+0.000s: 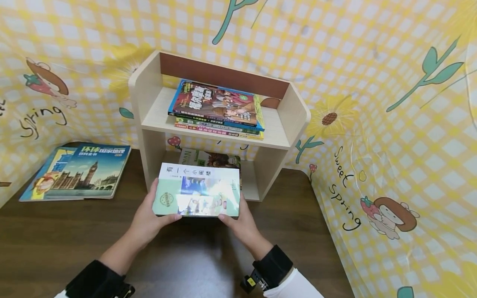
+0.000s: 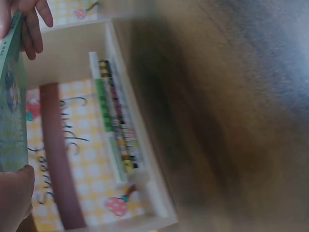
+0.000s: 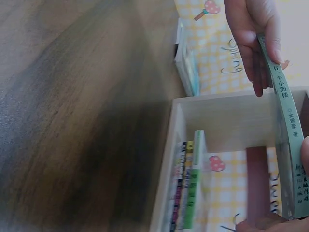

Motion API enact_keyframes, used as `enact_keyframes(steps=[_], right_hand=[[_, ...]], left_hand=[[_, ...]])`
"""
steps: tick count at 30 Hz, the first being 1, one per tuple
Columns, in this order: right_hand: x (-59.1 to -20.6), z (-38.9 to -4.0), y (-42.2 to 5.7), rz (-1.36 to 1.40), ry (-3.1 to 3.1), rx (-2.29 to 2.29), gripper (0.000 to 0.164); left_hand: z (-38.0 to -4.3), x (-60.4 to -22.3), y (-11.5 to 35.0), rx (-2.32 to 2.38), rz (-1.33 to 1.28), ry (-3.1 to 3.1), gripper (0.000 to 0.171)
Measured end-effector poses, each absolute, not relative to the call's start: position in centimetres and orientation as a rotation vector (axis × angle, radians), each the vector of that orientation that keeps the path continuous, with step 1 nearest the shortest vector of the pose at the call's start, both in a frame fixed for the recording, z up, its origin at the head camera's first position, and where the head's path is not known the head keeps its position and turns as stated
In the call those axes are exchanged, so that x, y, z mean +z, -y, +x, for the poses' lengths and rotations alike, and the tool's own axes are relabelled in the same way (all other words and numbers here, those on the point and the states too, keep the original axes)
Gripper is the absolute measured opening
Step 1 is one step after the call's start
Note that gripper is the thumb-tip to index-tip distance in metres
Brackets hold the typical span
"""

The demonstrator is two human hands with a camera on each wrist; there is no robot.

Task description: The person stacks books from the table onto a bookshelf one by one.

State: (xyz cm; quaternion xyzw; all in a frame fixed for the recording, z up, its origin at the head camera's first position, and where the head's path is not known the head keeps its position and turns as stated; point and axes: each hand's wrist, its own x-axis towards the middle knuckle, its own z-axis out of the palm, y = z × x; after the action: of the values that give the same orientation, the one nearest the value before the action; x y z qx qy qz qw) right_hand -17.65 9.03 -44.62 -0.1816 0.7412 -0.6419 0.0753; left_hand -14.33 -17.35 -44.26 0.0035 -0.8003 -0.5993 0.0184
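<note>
A light green and white paperback book [image 1: 167, 209] is held level in front of the small bookshelf, between both hands. My left hand [image 1: 145, 215] grips its left end, thumb on the near edge and fingers beneath. The right end is gripped the same way by my right hand [image 1: 244, 221]. In the right wrist view the book's green spine [image 3: 289, 121] faces the camera. Behind it, a stack with a green-covered book [image 1: 197, 156] on top lies on the lower shelf, partly hidden in the head view. The left wrist view shows that stack's spines [image 2: 113, 116].
The two-tier wooden bookshelf [image 1: 285, 124] stands on a dark wood table [image 1: 298, 248]. Several books [image 1: 220, 103] are stacked on its upper shelf. Two large magazines [image 1: 89, 169] lie to the left. Yellow checked cloth [image 1: 372, 124] hangs behind and to the right.
</note>
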Motion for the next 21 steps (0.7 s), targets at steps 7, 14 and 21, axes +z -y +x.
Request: enact_keyframes(steps=[7, 14, 21], right_hand=[[-42.4, -16.3, -9.8, -0.613, -2.337, -1.963, 0.091], [-39.5, -15.8, -10.4, -0.704, -2.403, -1.967, 0.097], [-36.3, -17.1, -10.6, -0.697, -2.467, -1.944, 0.098]], left_hand=[[-13.5, -42.0, 16.4, -1.74, -0.119, 2.424, 0.119], [-13.2, -39.4, 15.7, -1.696, -0.22, 2.363, 0.116], [-14.4, -36.4, 15.4, -1.673, -0.25, 2.349, 0.113]])
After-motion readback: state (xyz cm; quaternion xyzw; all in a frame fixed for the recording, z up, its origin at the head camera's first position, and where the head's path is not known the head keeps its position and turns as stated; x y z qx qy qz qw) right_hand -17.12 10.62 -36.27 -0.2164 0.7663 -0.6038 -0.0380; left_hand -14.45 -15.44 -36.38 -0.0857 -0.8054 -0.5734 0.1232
